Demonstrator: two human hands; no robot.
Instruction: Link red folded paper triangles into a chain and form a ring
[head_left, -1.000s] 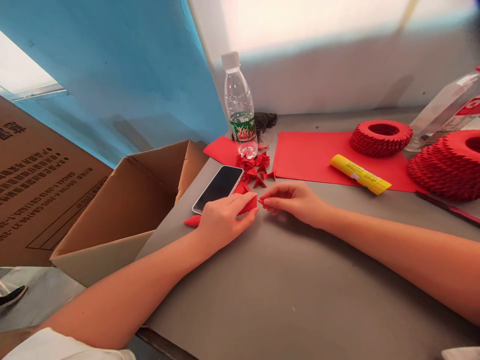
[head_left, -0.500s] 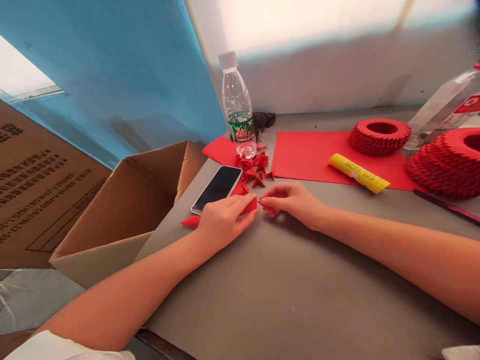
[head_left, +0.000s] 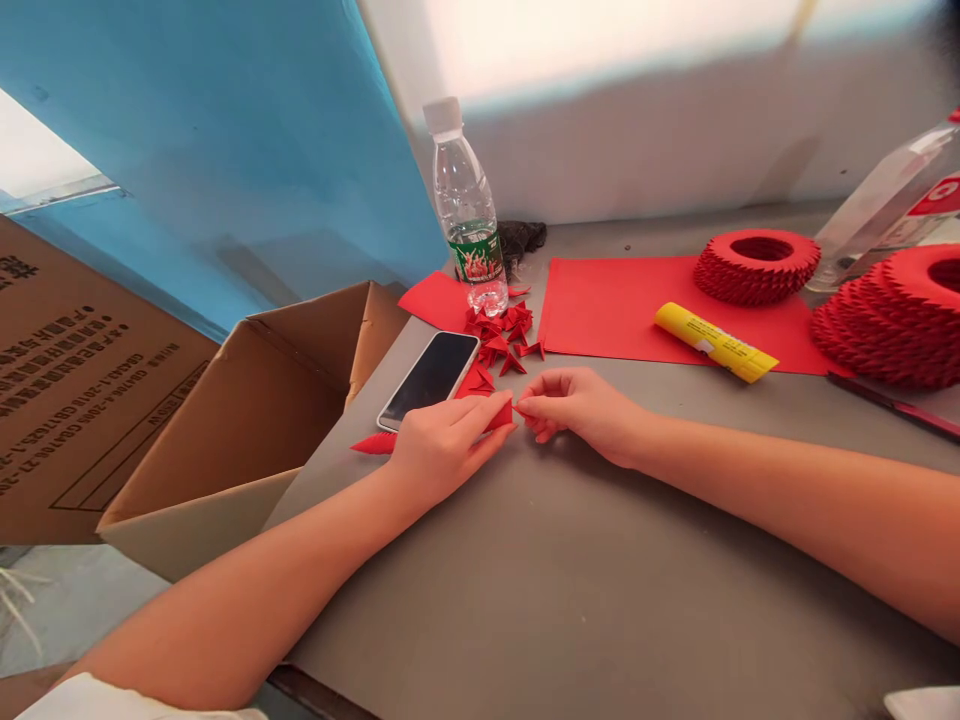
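Red paper [head_left: 502, 414] within the left grip [head_left: 439, 440]

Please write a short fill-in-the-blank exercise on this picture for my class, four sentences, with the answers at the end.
1. The left hand and the right hand each hold ____ paper.
2. Of the two hands, the phone lies nearer the ____ one.
3. The tube on the red sheet is ____.
4. The bottle with the green label has a ____ cap.

Missing words: red; left; yellow; white.
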